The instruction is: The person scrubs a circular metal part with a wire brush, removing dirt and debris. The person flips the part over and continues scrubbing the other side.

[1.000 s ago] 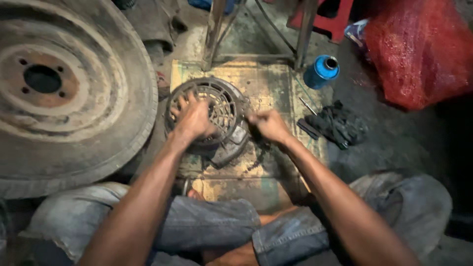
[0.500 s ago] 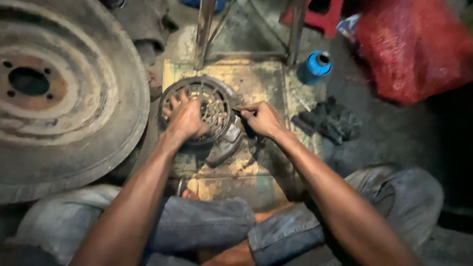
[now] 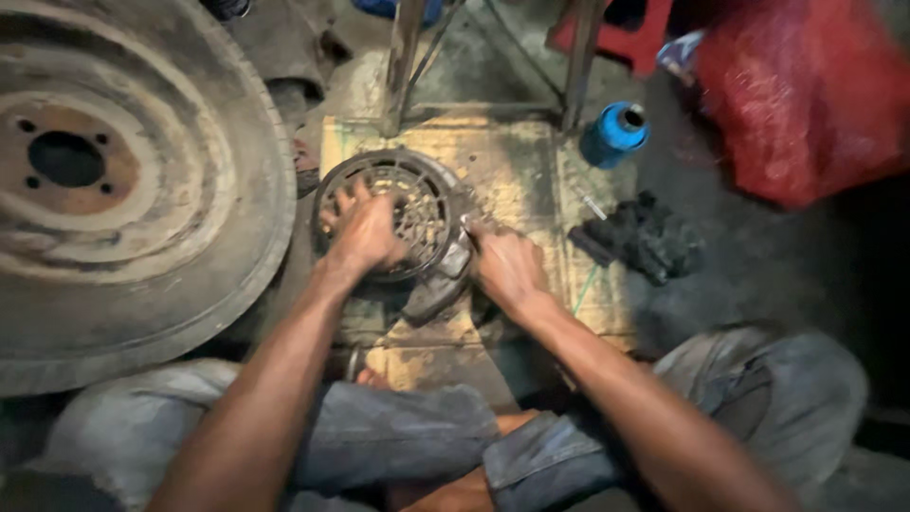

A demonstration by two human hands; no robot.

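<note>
The left hand [image 3: 365,232] lies flat on the round grille cover [image 3: 398,213], fingers spread wide over its bars. The right hand [image 3: 507,265] is curled shut at the cover's 4 o'clock edge; I cannot tell what it pinches. A blue can [image 3: 616,135] stands far off at 2 o'clock.

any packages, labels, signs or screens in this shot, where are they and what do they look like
No signs or screens show.
Blue container: lying on the floor at the upper right of the worn board; a short cylinder, bright blue with a dark opening.
Red mesh sack: top right corner; bulging and bright red.
Small packet: just left of the sack; pale blue and white, too blurred to tell more.
</note>
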